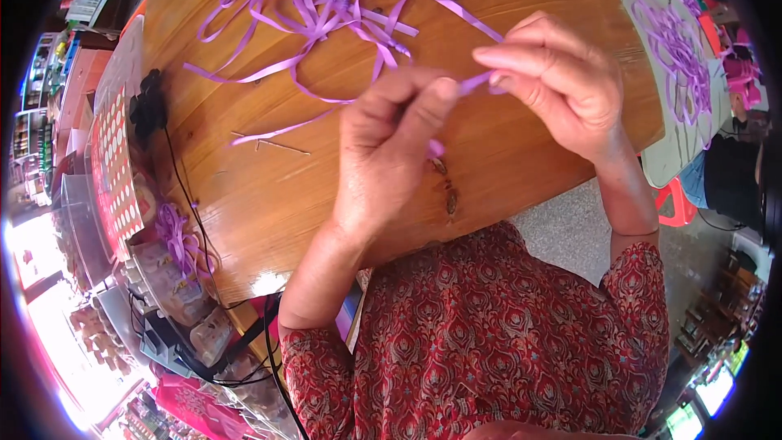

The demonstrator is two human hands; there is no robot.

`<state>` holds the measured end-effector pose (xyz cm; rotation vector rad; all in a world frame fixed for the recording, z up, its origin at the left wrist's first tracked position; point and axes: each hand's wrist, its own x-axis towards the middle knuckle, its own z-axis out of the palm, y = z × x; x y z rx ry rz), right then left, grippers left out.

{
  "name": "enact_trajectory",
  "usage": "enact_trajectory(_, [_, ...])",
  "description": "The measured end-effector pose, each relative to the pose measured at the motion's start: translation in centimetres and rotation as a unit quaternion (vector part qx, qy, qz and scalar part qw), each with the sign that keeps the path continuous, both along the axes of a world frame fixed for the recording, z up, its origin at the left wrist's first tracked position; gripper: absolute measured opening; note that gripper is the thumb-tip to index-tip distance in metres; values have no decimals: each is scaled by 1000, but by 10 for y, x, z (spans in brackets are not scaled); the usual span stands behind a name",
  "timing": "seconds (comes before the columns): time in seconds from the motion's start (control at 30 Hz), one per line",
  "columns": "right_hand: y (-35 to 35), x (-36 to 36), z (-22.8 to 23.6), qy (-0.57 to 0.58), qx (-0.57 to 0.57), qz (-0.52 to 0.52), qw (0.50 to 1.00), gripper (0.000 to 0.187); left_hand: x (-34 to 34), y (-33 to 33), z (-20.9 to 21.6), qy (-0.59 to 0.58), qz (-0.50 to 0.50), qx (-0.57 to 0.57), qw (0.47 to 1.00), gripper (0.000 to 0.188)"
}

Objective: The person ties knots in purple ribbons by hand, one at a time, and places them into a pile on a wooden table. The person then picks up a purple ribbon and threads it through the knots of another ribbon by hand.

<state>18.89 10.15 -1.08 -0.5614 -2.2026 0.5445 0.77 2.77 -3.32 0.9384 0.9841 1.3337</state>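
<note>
A purple ribbon (475, 82) stretches between my two hands, above the wooden table (521, 171). My left hand (391, 134) is closed, thumb against the curled fingers, with the ribbon pinched there; a purple end pokes out below it. My right hand (562, 73) pinches the same stretch between thumb and fingertips, and a ribbon length runs from behind it up to the left. Farther back lies a tangled heap of purple ribbons (314, 0), some with knots along them. One loose strand trails toward the left side of the table.
A thin twig (281, 147) lies on the tabletop. Left stand a black object with a cable (147, 106) and a container with purple ribbon (181, 236). Right, a pale table (664, 151) carries more purple ribbon (676, 57), with a red stool (674, 202) below.
</note>
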Motion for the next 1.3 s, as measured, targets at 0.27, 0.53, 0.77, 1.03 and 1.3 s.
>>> enact_trajectory(0.27, [4, 31, -13, 2, -106, -66, 992, 18, -56, -5, -3, 665, 123, 168, 718, 14])
enact_trajectory(0.53, [-2, 0, -7, 4, -1, 18, 1000, 25, -3, 10, -2, 336, 70, 241, 908, 25])
enact_trajectory(0.77, [-1, 7, -13, -50, 131, -1, 990, 31, -2, 9, -3, -7, -95, -80, 992, 13])
enact_trajectory(1.03, [1, 25, -9, 7, -31, -41, 999, 27, -5, 9, -11, 120, -6, -13, 993, 7])
enact_trajectory(1.3, [7, 15, -11, -35, 16, 16, 999, 31, -3, 5, -5, 110, 24, -7, 994, 7])
